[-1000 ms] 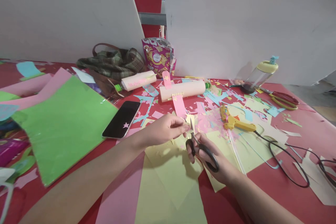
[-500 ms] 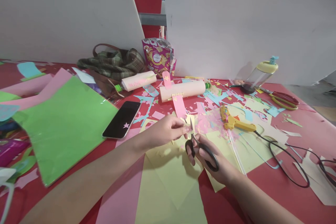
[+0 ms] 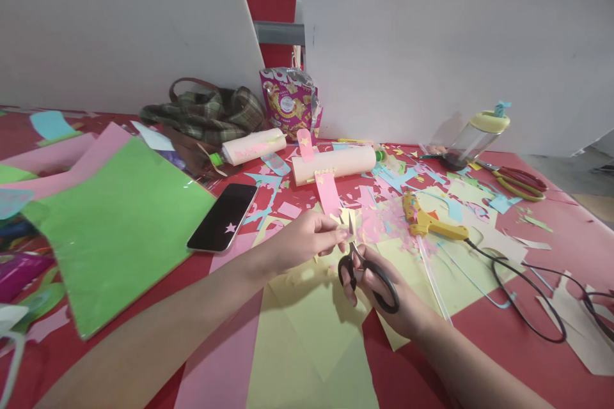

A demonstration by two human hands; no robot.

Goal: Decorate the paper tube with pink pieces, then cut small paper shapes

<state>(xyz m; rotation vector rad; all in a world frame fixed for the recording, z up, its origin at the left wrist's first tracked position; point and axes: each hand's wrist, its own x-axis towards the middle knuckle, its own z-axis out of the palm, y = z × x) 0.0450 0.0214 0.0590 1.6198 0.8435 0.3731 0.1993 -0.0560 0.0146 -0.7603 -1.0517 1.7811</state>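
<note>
My left hand (image 3: 307, 239) pinches a small yellow paper piece (image 3: 346, 225) between thumb and fingers, held just above the table. My right hand (image 3: 384, 291) grips black-handled scissors (image 3: 365, 268), fingers through the loops, blades pointing up into the yellow piece. Under both hands lie large pale yellow paper sheets (image 3: 311, 332) and a pink sheet (image 3: 225, 351). Just beyond the hands is a paper-wrapped roll (image 3: 336, 163) with pink strips glued on.
A yellow glue gun (image 3: 426, 220) with a black cord (image 3: 522, 287) lies to the right. A phone (image 3: 223, 217), a green sheet (image 3: 110, 223), a plaid bag (image 3: 206, 115), a snack pouch (image 3: 288, 102), a second roll (image 3: 252, 147), red-handled scissors (image 3: 520, 180) and a bottle (image 3: 474, 134) ring the red table, littered with scraps.
The hands and scissors have barely shifted; the blades have closed slightly on the yellow piece. Nothing else has moved.
</note>
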